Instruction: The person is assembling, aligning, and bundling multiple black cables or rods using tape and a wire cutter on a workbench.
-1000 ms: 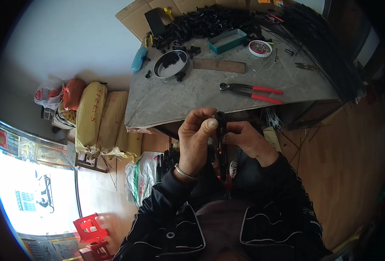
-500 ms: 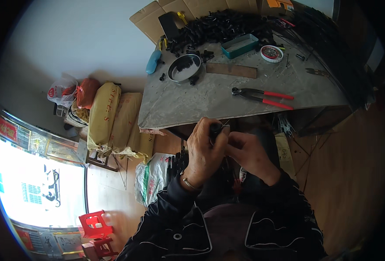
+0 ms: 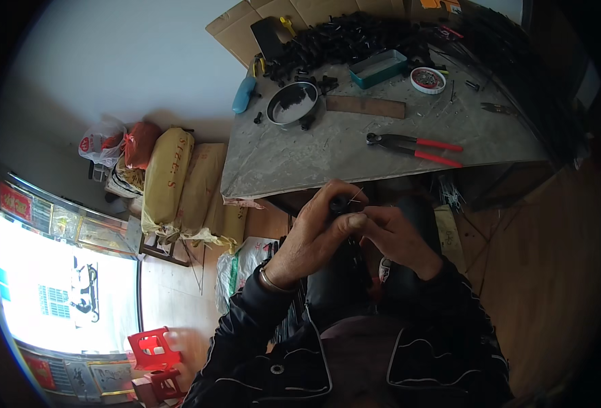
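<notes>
My left hand [image 3: 312,234] is wrapped round a black cylindrical piece [image 3: 339,203] with a rounded end, just in front of the table's near edge. Thin light wires [image 3: 356,196] stick out beside that end. Close against my left thumb, my right hand [image 3: 401,236] is closed, thumb and forefinger pinched together. Whatever lies between those fingertips is too small and hidden to make out. Nearest on the table are end-cutting pincers [image 3: 416,147] with red handles.
On the grey table [image 3: 300,160] stand a round metal pan [image 3: 273,117], a green tray [image 3: 379,83] and a white dish [image 3: 428,89] of small parts. A flat brown bar [image 3: 366,106] lies between. Black pieces [image 3: 355,42] are heaped behind. Yellow sacks [image 3: 168,178] stand left.
My right hand has shifted slightly, and its fingers have turned against my left thumb. The black piece's end and the wires show more openly now. The whole view has shifted a little.
</notes>
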{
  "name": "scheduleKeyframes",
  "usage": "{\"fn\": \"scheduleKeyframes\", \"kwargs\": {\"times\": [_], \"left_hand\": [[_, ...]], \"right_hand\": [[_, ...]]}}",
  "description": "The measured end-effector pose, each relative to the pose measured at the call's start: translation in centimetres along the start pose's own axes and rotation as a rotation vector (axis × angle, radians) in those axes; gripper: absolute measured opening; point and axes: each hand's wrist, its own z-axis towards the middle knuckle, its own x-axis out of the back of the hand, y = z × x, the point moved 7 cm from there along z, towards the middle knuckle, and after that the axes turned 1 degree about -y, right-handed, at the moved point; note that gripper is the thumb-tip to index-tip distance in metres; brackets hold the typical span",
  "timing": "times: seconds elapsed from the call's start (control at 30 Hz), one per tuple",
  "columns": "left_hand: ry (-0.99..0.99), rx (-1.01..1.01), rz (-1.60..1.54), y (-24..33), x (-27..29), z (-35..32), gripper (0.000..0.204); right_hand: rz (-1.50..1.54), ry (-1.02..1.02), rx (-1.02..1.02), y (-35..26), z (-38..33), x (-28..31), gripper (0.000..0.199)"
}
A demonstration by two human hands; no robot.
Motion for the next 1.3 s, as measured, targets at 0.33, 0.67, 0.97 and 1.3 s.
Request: {"fn": "scheduleKeyframes", "kwargs": {"times": [0.33, 0.67, 0.97, 1.3], "left_hand": [[-0.186, -0.04, -0.186, -0.2, -0.7, 0.0, 0.032], [-0.171, -0.171, -0.619, -1.5, -2.5, -0.1, 0.044], [-0.077, -0.181, -0.69, -2.2, -2.2, 0.0, 0.054], [0.068, -0.176, -0.706, -3.6, -1.3, 0.2, 0.049]], "right_hand": [[0.034, -0.07, -0.043, -0.3, -0.4, -0.8, 0.03], [0.16, -0.025, -0.013, -0.3, -0.7, -0.7, 0.025], [0.097, 0.042, -0.008, -1.3, -0.8, -0.7, 0.027], [0.098, 0.33, 0.172, -4.6, -0.5, 3.6, 0.035]]}}
